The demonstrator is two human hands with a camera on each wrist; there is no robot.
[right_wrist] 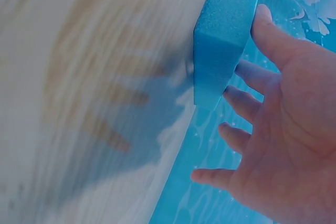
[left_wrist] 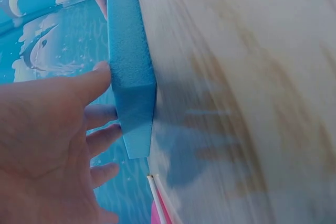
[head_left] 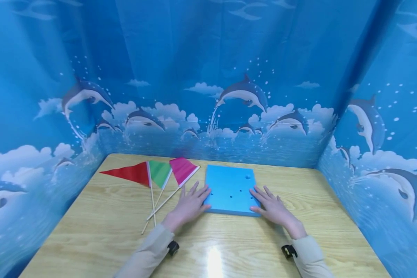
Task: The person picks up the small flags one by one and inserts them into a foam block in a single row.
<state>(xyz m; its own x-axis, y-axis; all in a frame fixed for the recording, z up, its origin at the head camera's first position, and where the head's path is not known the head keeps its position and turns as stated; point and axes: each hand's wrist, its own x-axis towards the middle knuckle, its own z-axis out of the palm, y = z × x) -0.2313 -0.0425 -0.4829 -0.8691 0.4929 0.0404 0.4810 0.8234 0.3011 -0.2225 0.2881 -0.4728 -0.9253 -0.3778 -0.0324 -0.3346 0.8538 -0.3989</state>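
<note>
Below the grip, the smooth-looking table (head_left: 90,231) could let the blue foam block (head_left: 226,179), flat within the grip, skid under uneven pushing. Just outside, to the left, three flags (head_left: 160,173) with crossed sticks (head_left: 154,212) could scatter under a careless sideways sweep. Left hand (head_left: 190,203) and right hand (head_left: 274,207) spread wide, fingertips at opposite edges — no firm hold. Small holes (head_left: 231,196) between them could get covered by straying fingers.
</note>
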